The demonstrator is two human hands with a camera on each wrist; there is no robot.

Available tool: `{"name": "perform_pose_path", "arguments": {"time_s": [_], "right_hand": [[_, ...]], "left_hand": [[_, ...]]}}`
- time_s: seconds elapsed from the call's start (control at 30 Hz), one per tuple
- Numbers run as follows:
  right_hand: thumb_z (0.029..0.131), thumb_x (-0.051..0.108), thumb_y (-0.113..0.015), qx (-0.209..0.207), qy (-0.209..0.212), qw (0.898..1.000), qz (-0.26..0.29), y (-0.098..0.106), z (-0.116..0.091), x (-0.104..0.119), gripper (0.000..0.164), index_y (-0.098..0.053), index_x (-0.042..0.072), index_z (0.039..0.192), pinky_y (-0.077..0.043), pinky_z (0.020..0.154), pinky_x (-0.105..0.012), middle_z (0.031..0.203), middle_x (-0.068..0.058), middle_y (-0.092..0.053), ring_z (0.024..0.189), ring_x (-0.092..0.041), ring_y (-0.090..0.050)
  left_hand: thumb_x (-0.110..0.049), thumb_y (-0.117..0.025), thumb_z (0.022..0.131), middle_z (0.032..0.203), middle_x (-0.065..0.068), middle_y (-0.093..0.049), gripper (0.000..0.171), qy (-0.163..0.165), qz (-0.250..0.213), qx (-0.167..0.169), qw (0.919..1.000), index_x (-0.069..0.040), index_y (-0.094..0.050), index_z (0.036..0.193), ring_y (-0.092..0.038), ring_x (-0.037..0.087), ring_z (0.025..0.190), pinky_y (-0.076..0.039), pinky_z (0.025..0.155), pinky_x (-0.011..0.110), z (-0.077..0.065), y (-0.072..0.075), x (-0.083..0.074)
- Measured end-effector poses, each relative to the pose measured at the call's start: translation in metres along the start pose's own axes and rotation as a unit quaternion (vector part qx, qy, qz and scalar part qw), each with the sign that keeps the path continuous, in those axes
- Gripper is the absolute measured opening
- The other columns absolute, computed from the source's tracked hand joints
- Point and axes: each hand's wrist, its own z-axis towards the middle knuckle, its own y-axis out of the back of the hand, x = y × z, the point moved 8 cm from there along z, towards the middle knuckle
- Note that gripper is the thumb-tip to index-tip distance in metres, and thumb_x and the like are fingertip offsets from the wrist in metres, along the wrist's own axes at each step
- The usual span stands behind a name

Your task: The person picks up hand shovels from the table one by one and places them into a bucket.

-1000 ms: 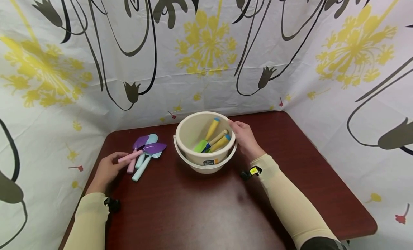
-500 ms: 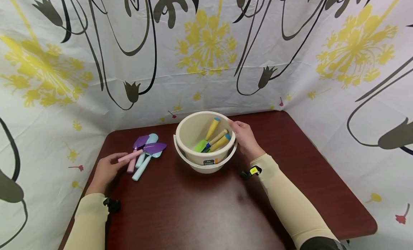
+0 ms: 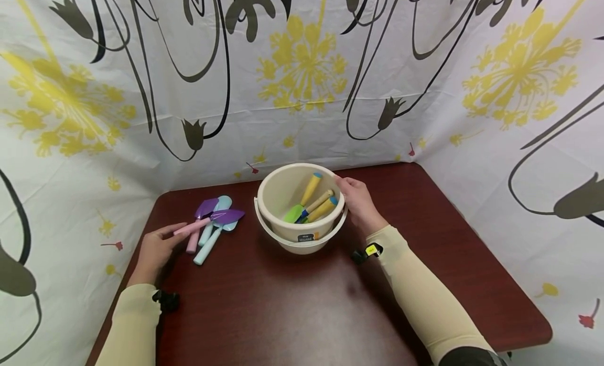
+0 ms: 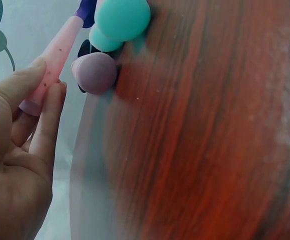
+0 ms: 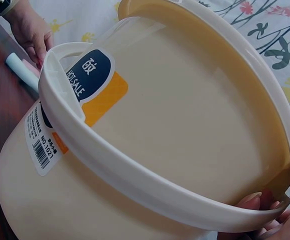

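My left hand (image 3: 155, 248) pinches the pink handle of a purple-bladed toy shovel (image 3: 192, 227) between thumb and fingers. Its blade lies over a small heap of others: a second purple shovel with a pink handle (image 3: 192, 244) and light-blue shovels (image 3: 205, 251). At the back of the table, a cream bucket (image 3: 273, 195) sits nested inside another cream bucket (image 3: 302, 249). Fingers of my right hand (image 3: 359, 206) curl round the right side of the rims. Inside the upper bucket lean tools with yellow handles (image 3: 311, 189), one tan handle (image 3: 319, 202) and a green blade (image 3: 293, 214).
The dark red-brown table (image 3: 283, 308) has rounded corners. A patterned white cloth (image 3: 302, 135) hangs close behind it and along both sides. A white bail handle (image 3: 269, 232) hangs round the front of the buckets. Labels (image 5: 97, 75) show on their walls.
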Motion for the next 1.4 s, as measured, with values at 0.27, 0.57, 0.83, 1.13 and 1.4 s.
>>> {"name": "perform_pose_path", "arguments": {"time_s": [0.27, 0.57, 0.83, 1.13, 1.4], "right_hand": [[0.111, 0.042, -0.068, 0.003, 0.003, 1.000, 0.000, 0.000, 0.000, 0.000, 0.047, -0.069, -0.005, 0.109, -0.057, 0.057, -0.024, 0.084, -0.004, -0.070, 0.066, -0.010, -0.069], [0.110, 0.042, -0.069, 0.006, 0.004, 1.000, 0.002, 0.000, 0.002, -0.001, 0.048, -0.068, -0.005, 0.106, -0.056, 0.055, -0.024, 0.081, -0.004, -0.070, 0.063, -0.010, -0.068], [0.111, 0.042, -0.068, 0.004, 0.003, 1.000, 0.000, 0.000, 0.001, -0.001, 0.048, -0.069, -0.006, 0.107, -0.056, 0.054, -0.024, 0.081, -0.003, -0.070, 0.063, -0.009, -0.068], [0.110, 0.042, -0.069, 0.000, 0.004, 1.000, -0.002, 0.001, 0.002, -0.002, 0.047, -0.069, -0.005, 0.104, -0.056, 0.056, -0.024, 0.083, -0.005, -0.070, 0.066, -0.009, -0.068], [0.110, 0.043, -0.070, 0.003, 0.008, 1.000, 0.002, 0.000, 0.002, -0.002, 0.049, -0.069, -0.005, 0.107, -0.057, 0.056, -0.024, 0.082, -0.004, -0.070, 0.065, -0.010, -0.069]], "left_hand": [[-0.055, -0.073, 0.105, 0.157, 0.018, -0.061, 0.064, 0.009, -0.020, -0.003, 0.9998, -0.013, -0.068, 0.153, -0.054, 0.031, 0.136, -0.053, 0.086, 0.013, -0.001, -0.001, 0.003], [-0.054, -0.074, 0.104, 0.155, 0.018, -0.062, 0.065, 0.006, -0.040, -0.007, 0.9992, -0.013, -0.068, 0.153, -0.055, 0.028, 0.134, -0.055, 0.086, 0.013, -0.005, -0.001, -0.001], [-0.059, -0.075, 0.101, 0.155, 0.016, -0.063, 0.072, -0.005, -0.032, -0.015, 0.9994, -0.012, -0.066, 0.155, -0.054, 0.029, 0.139, -0.053, 0.088, 0.013, -0.007, 0.006, -0.012], [-0.063, -0.076, 0.099, 0.153, 0.015, -0.063, 0.071, -0.007, 0.009, -0.048, 0.9988, -0.013, -0.072, 0.149, -0.052, 0.030, 0.134, -0.047, 0.087, 0.020, -0.009, 0.024, -0.034], [-0.058, -0.081, 0.098, 0.144, 0.015, -0.067, 0.064, -0.011, 0.020, -0.093, 0.9955, -0.013, -0.077, 0.142, -0.051, 0.023, 0.111, -0.046, 0.073, 0.022, -0.016, 0.036, -0.057]]}}
